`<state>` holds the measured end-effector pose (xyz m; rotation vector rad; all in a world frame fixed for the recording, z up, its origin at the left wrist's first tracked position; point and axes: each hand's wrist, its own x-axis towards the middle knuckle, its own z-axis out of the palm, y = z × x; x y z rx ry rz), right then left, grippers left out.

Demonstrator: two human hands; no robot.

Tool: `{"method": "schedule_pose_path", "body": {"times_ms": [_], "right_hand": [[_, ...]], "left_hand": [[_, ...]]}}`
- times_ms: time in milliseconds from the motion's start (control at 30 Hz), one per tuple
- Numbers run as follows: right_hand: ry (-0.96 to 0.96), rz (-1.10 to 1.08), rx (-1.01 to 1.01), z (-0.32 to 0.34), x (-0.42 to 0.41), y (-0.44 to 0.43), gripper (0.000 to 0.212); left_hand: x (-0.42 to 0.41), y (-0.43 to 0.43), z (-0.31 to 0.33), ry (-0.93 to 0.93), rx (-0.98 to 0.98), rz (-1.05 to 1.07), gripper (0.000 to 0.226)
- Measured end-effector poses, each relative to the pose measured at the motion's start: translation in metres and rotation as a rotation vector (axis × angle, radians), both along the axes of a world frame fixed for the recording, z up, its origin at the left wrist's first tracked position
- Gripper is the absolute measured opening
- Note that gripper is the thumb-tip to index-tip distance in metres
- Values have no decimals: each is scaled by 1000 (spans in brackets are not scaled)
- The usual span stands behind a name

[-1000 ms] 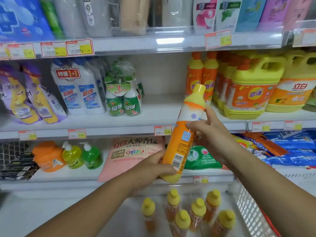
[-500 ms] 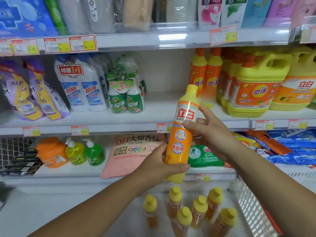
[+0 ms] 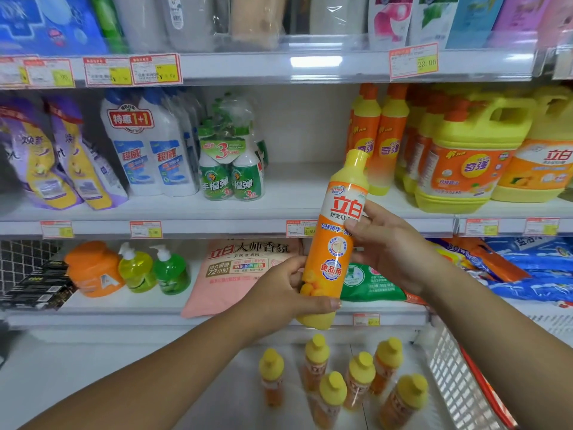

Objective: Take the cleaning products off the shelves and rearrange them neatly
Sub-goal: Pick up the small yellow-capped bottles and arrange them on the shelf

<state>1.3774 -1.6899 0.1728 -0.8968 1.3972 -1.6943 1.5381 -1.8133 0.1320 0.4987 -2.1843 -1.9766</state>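
Holding the orange dish-soap bottle (image 3: 336, 243) upright before the middle shelf (image 3: 217, 226), we grip its base with our left hand (image 3: 288, 293) and its label with our right hand (image 3: 390, 243); six matching bottles (image 3: 341, 377) stand below

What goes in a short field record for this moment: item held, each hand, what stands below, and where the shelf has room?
Item held: orange dish soap bottle, yellow cap, nearly upright, label facing the camera
Left hand: grips the bottle's lower end
Right hand: holds the upper part, thumb on the label
Below: six similar bottles standing on a low white surface
Middle shelf: bare stretch between green spray bottles and orange shelf bottles
Right edge: white mesh basket
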Motion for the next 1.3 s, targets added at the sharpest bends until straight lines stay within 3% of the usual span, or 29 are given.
{"method": "schedule_pose_path", "body": {"times_ms": [133, 233, 400, 533, 667, 767, 900, 1067, 1300], "right_hand": [[0, 138, 29, 3, -2, 1, 69], [129, 122, 140, 3, 3, -1, 81], [267, -117, 219, -1, 10, -16, 56], [232, -255, 180, 0, -15, -42, 51], [256, -355, 143, 9, -52, -85, 52], [246, -385, 116, 16, -77, -120, 51], [238, -414, 87, 21, -100, -163, 50], [409, -494, 108, 15, -125, -208, 49], [645, -467, 148, 0, -138, -251, 71]], "left_hand": [[0, -1, -2, 34, -15, 22, 56], [-2, -2, -5, 61, -19, 39, 59], [-17, -8, -8, 55, -128, 33, 65], [-40, -41, 10, 23, -361, 41, 66], [-64, -102, 8, -76, -787, 221, 91], [-81, -142, -13, -135, -1083, 300, 82], [-96, -174, -48, -91, -1314, 362, 73], [-101, -190, -71, 140, -1351, 423, 59], [-105, -194, -76, 228, -1362, 441, 62]]}}
